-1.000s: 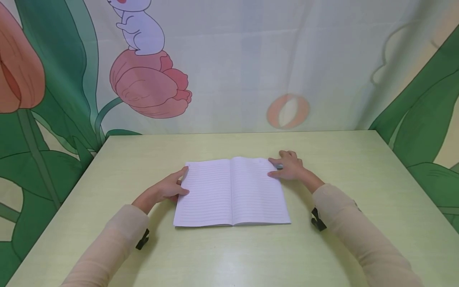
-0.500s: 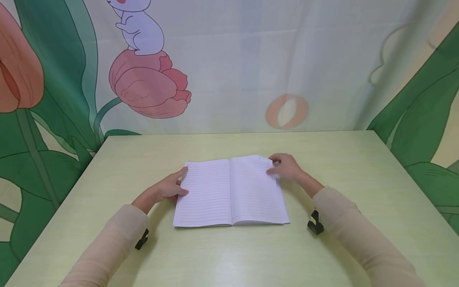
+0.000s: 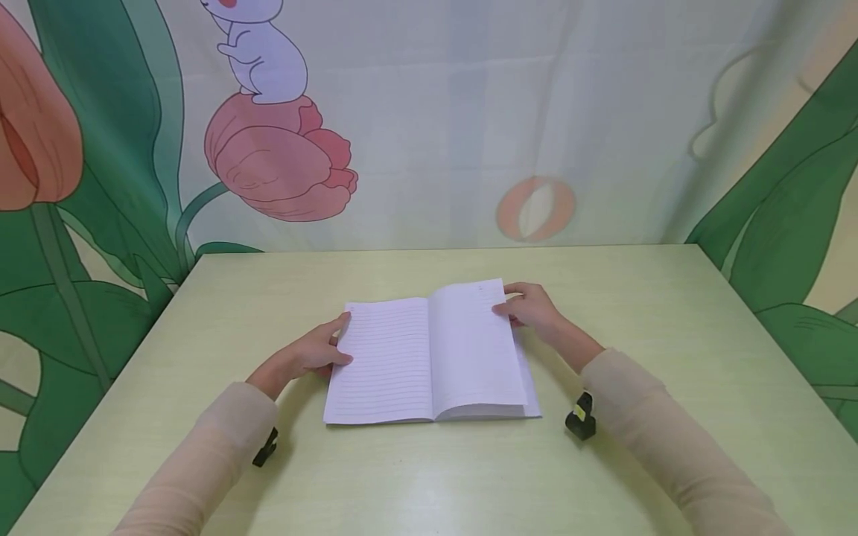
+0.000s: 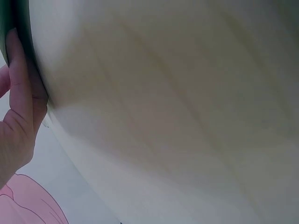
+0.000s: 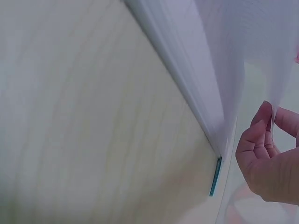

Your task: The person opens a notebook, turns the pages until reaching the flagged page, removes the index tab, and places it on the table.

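Observation:
An open lined notebook (image 3: 385,365) lies in the middle of the table, its left pages flat. My left hand (image 3: 313,347) grips its left edge, thumb on the page and the other fingers partly hidden; in the left wrist view that hand (image 4: 21,102) is beside the dark green cover. At the upper right, my right hand (image 3: 536,307) pinches the raised right-hand page (image 3: 472,342) by its outer edge. The right wrist view has this page standing up, held between thumb and fingers (image 5: 256,135). Below it, the remaining pages lie in a stack.
The light wooden table (image 3: 429,484) reaches back to a hanging cloth (image 3: 415,149) printed with tulips, leaves and a white rabbit. A teal strip (image 5: 216,176) shows at the notebook's corner. A black device (image 3: 581,417) is worn beneath the right sleeve.
My right hand has gone from lying on the page's upper right corner to pinching the page and lifting it, bending it up and a little left. The left hand stays put.

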A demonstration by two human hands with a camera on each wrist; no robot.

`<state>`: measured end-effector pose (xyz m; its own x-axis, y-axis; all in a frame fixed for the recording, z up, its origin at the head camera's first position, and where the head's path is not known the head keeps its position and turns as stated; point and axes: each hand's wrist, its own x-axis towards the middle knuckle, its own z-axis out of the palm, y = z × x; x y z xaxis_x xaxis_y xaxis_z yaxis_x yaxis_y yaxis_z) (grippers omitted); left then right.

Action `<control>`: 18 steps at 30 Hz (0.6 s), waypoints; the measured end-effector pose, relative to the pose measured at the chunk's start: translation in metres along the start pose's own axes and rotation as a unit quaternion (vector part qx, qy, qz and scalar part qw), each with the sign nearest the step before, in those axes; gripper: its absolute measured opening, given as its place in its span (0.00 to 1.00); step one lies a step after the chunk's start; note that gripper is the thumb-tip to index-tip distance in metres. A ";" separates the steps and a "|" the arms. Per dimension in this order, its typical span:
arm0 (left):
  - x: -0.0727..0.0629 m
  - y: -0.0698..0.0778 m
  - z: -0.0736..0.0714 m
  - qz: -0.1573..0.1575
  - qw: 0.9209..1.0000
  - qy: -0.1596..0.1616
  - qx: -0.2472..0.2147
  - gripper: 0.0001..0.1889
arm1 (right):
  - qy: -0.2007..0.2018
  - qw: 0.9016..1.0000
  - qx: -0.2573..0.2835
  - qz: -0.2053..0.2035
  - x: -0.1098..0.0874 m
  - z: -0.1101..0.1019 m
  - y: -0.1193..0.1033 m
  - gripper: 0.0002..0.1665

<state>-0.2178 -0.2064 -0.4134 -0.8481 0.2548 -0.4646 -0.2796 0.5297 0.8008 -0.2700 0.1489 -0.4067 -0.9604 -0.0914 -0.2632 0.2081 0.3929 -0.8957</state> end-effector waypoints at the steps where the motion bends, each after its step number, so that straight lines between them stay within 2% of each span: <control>1: 0.000 0.000 0.000 0.000 1.000 0.000 0.001 0.44 | 0.001 1.000 0.003 0.003 0.000 0.002 -0.001 0.32; 9: 0.000 0.000 0.000 -0.002 1.000 0.001 0.002 0.43 | 0.004 1.000 0.025 0.000 0.000 0.018 -0.006 0.28; 18: -0.002 0.001 0.000 0.004 1.000 -0.003 -0.008 0.43 | -0.011 0.998 0.060 0.011 -0.006 0.044 -0.018 0.26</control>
<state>-0.2163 -0.2067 -0.4121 -0.8474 0.2645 -0.4604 -0.2798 0.5146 0.8105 -0.2601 0.1024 -0.4042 -0.9515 -0.1047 -0.2894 0.2504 0.2836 -0.9257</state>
